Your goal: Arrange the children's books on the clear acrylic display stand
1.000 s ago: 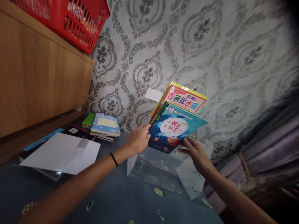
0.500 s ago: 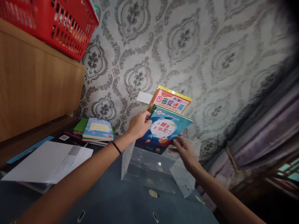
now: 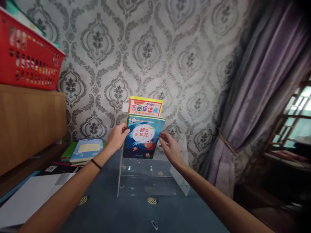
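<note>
A blue picture book [image 3: 143,137] stands nearly upright in a clear acrylic rack [image 3: 148,186], its front cover facing me. Gripping its left edge is my left hand [image 3: 118,137], thumb at the cover's side. My right hand [image 3: 170,147] touches the book's right edge with bent fingertips; whether it grips is hard to see. Behind the blue book rises a yellow-edged red and pink book [image 3: 145,106], with only its upper part showing. A small white sheet [image 3: 125,107] sticks out to its left. The lower tiers of the rack are see-through.
Stacked books [image 3: 87,149] lie to the left, near a white folder [image 3: 29,197] over darker books. A red plastic basket [image 3: 31,61] sits on a wooden cabinet [image 3: 31,123]. On the right hangs a purple curtain [image 3: 257,84]. A patterned cloth [image 3: 116,213] covers the table.
My view has levelled and swung right, so the rack appears further left. The blue book stands straighter, and my right hand has come against its right edge.
</note>
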The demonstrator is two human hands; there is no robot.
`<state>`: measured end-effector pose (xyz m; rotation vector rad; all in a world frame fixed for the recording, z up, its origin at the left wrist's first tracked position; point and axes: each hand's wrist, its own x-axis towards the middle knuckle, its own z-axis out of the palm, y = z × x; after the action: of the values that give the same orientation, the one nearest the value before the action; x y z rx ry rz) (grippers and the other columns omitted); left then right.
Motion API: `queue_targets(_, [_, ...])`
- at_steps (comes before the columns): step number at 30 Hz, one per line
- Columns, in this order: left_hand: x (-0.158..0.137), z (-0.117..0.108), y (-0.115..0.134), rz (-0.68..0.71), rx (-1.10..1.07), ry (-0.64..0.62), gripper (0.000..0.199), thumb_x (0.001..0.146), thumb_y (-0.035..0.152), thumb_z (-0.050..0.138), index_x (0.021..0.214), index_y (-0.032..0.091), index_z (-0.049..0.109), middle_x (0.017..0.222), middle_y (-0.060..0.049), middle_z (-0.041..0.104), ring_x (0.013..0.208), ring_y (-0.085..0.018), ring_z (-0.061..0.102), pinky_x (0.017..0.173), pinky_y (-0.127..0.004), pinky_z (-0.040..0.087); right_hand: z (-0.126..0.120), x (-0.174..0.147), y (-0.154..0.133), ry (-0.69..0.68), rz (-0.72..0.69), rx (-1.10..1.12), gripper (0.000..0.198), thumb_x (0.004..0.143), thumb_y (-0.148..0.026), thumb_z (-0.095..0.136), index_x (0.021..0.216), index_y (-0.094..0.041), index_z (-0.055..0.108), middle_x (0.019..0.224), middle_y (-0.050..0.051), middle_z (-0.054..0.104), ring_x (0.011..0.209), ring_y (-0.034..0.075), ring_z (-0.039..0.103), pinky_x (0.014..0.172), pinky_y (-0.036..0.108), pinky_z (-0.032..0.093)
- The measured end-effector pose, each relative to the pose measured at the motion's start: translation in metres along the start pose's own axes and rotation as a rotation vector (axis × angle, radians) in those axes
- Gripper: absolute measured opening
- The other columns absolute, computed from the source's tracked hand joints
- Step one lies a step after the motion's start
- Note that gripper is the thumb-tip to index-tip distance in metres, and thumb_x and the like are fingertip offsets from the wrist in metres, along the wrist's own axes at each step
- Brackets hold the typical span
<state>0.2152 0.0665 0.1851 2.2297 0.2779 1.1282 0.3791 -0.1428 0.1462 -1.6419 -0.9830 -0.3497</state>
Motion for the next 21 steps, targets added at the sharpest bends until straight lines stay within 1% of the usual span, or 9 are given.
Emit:
queue_targets(4, [-0.004, 0.0, 0.005, 0.052, 0.142, 0.063, 0.016, 0.086, 0.036, 0.052, 0.081, 0.021, 0.056, 0.079, -0.003, 0.068, 0.076, -0.021, 0.063, 0.072, -0.032, 0.048, -0.003, 0.001, -0.002, 0.074, -0.107, 0.002, 0.032, 0.088, -0.039, 0.053, 0.112, -0.02, 0.062, 0.115, 0.013, 0.069, 0.105, 0.026, 0.065, 0.081, 0.042, 0.057])
queue_targets(7, [-0.004, 0.001, 0.006, 0.071, 0.167, 0.125, 0.019, 0.085, 0.037, 0.055, 0.094, 0.021, 0.056, 0.088, -0.005, 0.069, 0.081, -0.023, 0.065, 0.075, -0.035, 0.05, -0.001, -0.002, -0.001, 0.086, -0.129, 0.037, 0.032, 0.089, -0.035, 0.051, 0.115, -0.02, 0.062, 0.115, 0.012, 0.07, 0.104, 0.025, 0.066, 0.081, 0.04, 0.057])
queue_targets(10, [0.002, 0.002, 0.003, 0.098, 0.088, 0.124, 0.035, 0.082, 0.039, 0.061, 0.11, 0.018, 0.053, 0.1, -0.009, 0.071, 0.087, -0.025, 0.067, 0.08, -0.04, 0.052, 0.003, -0.005, 0.002, 0.1, -0.132, 0.063, 0.034, 0.089, -0.031, 0.052, 0.12, -0.02, 0.062, 0.119, 0.012, 0.07, 0.107, 0.025, 0.066, 0.083, 0.04, 0.057])
queue_targets(13, [0.012, 0.003, -0.003, 0.126, -0.06, 0.058, 0.044, 0.082, 0.042, 0.062, 0.116, 0.017, 0.052, 0.107, -0.011, 0.071, 0.096, -0.027, 0.068, 0.088, -0.043, 0.053, 0.007, -0.005, 0.007, 0.102, -0.14, 0.087, 0.039, 0.089, -0.027, 0.052, 0.126, -0.02, 0.061, 0.123, 0.012, 0.07, 0.111, 0.025, 0.066, 0.089, 0.042, 0.056])
queue_targets(17, [0.021, 0.006, -0.007, 0.108, -0.193, 0.012, 0.048, 0.078, 0.048, 0.063, 0.112, 0.014, 0.057, 0.111, -0.014, 0.071, 0.103, -0.03, 0.067, 0.094, -0.047, 0.052, 0.013, -0.003, 0.015, 0.095, -0.143, 0.096, 0.043, 0.088, -0.025, 0.052, 0.129, -0.02, 0.062, 0.126, 0.011, 0.07, 0.115, 0.026, 0.066, 0.1, 0.046, 0.052])
queue_targets(21, [0.022, 0.006, -0.003, 0.102, -0.236, -0.001, 0.05, 0.075, 0.053, 0.064, 0.106, 0.014, 0.059, 0.109, -0.014, 0.072, 0.102, -0.03, 0.067, 0.094, -0.048, 0.051, 0.015, 0.0, 0.022, 0.089, -0.146, 0.09, 0.046, 0.089, -0.025, 0.051, 0.133, -0.02, 0.061, 0.131, 0.011, 0.068, 0.119, 0.027, 0.064, 0.105, 0.046, 0.049])
